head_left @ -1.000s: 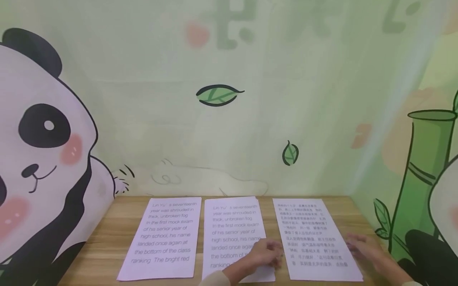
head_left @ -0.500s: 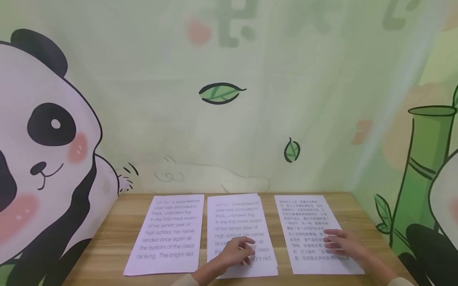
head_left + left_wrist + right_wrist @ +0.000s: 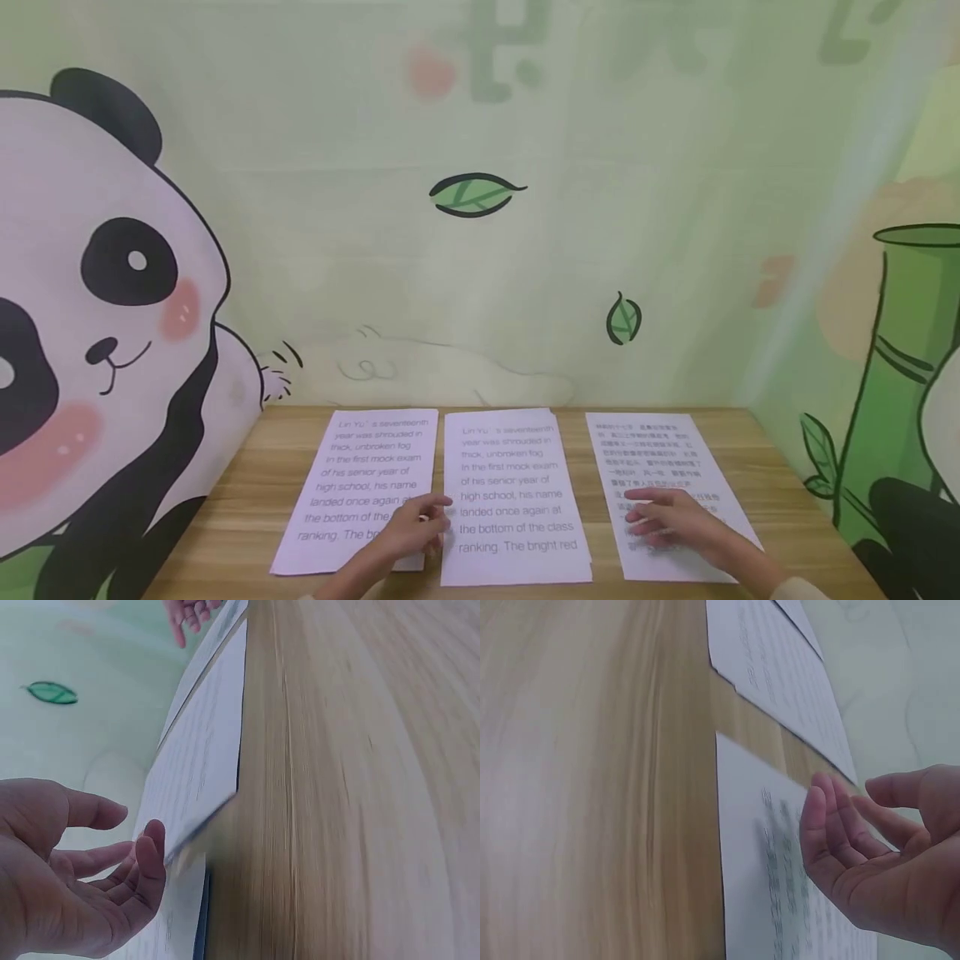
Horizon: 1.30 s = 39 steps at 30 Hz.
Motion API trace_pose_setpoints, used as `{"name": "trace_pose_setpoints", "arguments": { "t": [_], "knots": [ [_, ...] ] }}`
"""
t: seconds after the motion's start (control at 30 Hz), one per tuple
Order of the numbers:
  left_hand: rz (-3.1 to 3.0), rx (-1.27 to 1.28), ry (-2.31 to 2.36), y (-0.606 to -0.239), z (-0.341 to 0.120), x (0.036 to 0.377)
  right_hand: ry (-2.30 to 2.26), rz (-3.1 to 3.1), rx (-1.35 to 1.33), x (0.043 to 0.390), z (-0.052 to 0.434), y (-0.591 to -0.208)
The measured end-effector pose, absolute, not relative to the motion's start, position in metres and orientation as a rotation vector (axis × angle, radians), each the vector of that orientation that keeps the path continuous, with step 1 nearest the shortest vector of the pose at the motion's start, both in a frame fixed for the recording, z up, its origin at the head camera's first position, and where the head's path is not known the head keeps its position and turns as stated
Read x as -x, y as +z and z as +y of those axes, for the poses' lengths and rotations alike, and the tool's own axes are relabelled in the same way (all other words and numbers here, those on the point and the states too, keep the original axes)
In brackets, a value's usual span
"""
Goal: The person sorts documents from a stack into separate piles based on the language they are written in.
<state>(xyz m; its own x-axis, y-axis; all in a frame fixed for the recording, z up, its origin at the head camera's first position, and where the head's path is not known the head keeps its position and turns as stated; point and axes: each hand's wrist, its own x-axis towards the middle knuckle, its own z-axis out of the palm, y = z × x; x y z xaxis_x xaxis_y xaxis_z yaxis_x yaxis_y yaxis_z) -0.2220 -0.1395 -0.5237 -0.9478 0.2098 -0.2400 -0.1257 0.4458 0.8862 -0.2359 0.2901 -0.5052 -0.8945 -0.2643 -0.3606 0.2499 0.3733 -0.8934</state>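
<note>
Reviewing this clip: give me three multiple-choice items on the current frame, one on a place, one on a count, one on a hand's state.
1. Where is the left hand?
A. on the left white printed sheet
B. on the wall
C. off the light wooden table

2. How many printed sheets lie on the table?
A. one
B. three
C. five

3. How is the right hand?
A. fist around a pen
B. relaxed fingers over the right sheet of dense small print
C. lifting a sheet

Answers: 1 A, the hand lies over that sheet's lower right corner; 2 B, left, middle sheet and right lie side by side; 3 B, the fingers are loosely extended and hold nothing.
</note>
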Motion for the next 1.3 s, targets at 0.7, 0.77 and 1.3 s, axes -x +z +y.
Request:
{"name": "trace_pose_setpoints", "arguments": {
  "t": [0.7,0.77,1.3],
  "knots": [
    [2.407,-0.083,1.367,-0.529,-0.163,0.217,-1.558,1.987,0.068,0.247,0.236,-0.526],
    [2.397,-0.087,1.364,-0.528,-0.163,0.217,-1.558,1.979,0.069,0.246,0.234,-0.527],
    [2.34,-0.152,1.36,-0.525,-0.152,0.219,-1.538,2.038,0.049,0.245,0.218,-0.533]
  ]
}}
